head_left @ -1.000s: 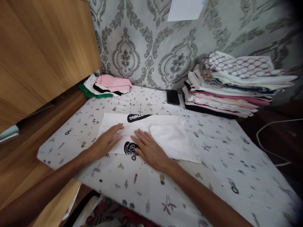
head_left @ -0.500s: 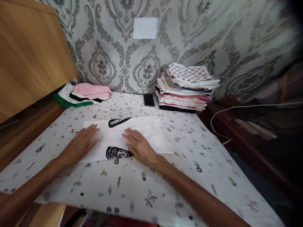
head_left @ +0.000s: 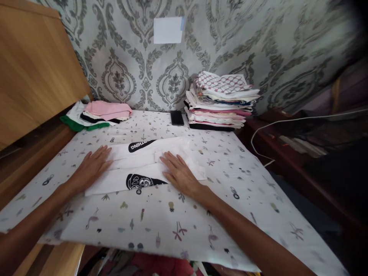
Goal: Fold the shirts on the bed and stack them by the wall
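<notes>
A white garment point(head_left: 135, 162) with black printed patches lies folded into a long strip on the patterned cloth point(head_left: 161, 214). One patch near its far edge shows white lettering; the other, near the closer edge, carries a white drawing. My left hand point(head_left: 91, 168) rests flat on the garment's left end, fingers stretched out. Palm down, my right hand point(head_left: 181, 172) lies on the right part of the garment with its fingers extended. Neither hand grips the fabric.
A tall stack of folded clothes point(head_left: 220, 103) stands at the back right, beside a black phone point(head_left: 176, 117). A smaller pile with a pink garment point(head_left: 107, 110) sits back left, near a wooden cabinet point(head_left: 37, 57). A white cable point(head_left: 276, 122) hangs at the right.
My right hand has slid to the right along the garment, baring more of the black patch. My left hand has shifted slightly left. The view has moved a little.
</notes>
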A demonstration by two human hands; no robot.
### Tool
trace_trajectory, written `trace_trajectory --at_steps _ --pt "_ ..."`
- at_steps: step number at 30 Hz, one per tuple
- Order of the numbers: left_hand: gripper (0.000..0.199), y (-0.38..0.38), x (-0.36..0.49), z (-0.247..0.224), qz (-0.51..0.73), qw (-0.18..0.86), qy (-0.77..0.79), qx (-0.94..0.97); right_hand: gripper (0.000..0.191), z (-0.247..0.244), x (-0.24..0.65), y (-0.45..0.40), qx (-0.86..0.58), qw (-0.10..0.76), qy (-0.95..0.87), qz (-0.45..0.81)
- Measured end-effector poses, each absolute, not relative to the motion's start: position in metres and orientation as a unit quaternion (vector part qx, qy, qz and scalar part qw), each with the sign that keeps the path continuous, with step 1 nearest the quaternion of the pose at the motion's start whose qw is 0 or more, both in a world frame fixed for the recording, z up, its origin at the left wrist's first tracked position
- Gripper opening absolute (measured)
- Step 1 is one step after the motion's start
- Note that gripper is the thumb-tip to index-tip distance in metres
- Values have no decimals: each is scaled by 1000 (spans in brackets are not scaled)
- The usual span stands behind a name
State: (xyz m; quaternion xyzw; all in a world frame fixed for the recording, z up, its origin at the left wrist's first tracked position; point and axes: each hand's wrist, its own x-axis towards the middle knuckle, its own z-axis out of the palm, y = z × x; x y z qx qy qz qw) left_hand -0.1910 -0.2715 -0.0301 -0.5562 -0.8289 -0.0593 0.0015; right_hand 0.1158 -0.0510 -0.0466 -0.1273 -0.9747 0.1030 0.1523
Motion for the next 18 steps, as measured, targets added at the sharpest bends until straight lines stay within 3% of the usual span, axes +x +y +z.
trace_trajectory --at_steps 7,14,18 --pt "67 -275 -172 -52 -57 3 -785 -617 50 -46 140 -49 -207 155 -960 110" --pt "60 -222 -123 -6 -103 -69 -731 -671 36 -34 186 -31 -328 340 -845 250" --pt "57 -160 -78 8 -118 -106 -663 -731 27 -31 212 -19 -405 350 -786 310"
